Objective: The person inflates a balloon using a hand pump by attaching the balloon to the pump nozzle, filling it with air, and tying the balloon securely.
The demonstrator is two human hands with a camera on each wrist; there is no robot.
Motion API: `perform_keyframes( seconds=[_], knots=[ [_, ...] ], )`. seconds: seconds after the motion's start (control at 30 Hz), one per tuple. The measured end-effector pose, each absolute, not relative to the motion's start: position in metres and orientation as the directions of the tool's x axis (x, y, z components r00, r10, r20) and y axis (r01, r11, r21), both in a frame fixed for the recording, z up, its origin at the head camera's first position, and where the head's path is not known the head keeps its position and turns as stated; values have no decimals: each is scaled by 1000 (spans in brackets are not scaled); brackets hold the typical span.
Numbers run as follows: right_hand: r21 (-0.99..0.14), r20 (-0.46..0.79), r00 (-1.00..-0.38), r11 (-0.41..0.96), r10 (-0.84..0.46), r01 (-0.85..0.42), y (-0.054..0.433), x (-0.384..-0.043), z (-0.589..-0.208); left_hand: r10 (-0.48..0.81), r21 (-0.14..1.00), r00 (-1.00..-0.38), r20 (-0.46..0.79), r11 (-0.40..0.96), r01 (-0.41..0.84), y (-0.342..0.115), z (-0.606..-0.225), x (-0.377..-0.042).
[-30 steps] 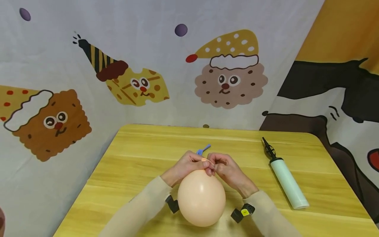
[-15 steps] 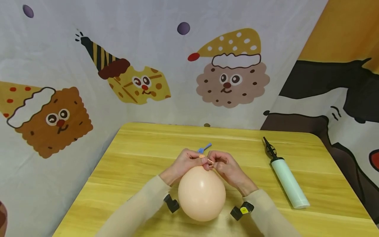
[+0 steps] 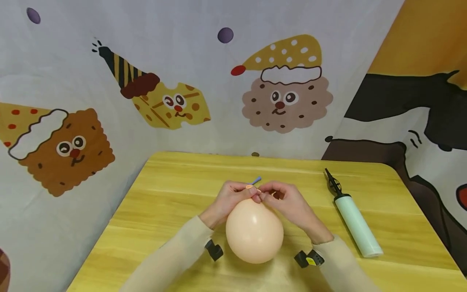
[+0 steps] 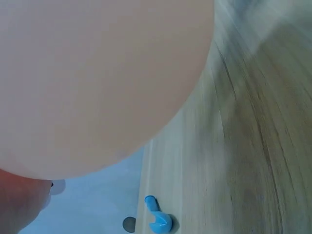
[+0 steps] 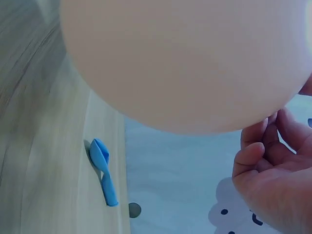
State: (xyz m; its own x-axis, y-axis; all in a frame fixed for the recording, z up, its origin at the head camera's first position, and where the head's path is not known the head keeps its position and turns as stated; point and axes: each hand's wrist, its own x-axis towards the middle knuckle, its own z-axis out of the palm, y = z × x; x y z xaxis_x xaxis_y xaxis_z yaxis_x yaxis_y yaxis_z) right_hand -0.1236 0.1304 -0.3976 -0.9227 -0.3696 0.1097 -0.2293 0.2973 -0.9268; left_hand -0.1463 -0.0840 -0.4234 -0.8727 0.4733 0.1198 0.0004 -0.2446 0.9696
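A round peach balloon (image 3: 254, 235), blown up, hangs by its neck above the table in the head view. My left hand (image 3: 229, 200) pinches the neck between thumb and fingers, and the rolled rim (image 3: 249, 187) pokes out over the thumb. My right hand (image 3: 292, 205) pinches the neck close beside it; fingertips partly hide the neck itself. The balloon (image 4: 92, 83) fills much of the left wrist view. In the right wrist view, the right hand's curled fingers (image 5: 253, 156) sit under the balloon (image 5: 185, 63).
A limp blue balloon (image 5: 103, 170) lies on the wooden table (image 3: 175, 174) just beyond the hands. To the right lies a pale green hand pump (image 3: 357, 225) with a black nozzle. A printed cloth (image 3: 204, 52) hangs behind the table.
Both hands and the peach balloon have moved away from me and slightly right. The stretch of neck seen between the fingers has become shorter. The blue balloon is more covered by the left hand.
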Motion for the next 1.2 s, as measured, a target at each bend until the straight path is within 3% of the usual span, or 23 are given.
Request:
perform_keyframes(
  seconds=[0.23, 0.5, 0.8, 1.2],
  knots=[
    [-940, 80, -933, 285, -350, -187, 133, -120, -393, 459, 963, -873, 167, -266, 45, -81, -426, -146],
    [-913, 95, -952, 355, -290, -200, 131, -115, -391, 432, 970, -875, 218, -191, 147, -77, -428, -144],
    [-893, 100, -948, 392, -303, -219, 135, -115, -389, 432, 971, -878, 205, -204, 126, -75, -427, -142],
    [-800, 291, -912, 450, -288, -397, 134, -118, -389, 415, 945, -881, 227, -313, 96, -69, -431, -143]
  ],
)
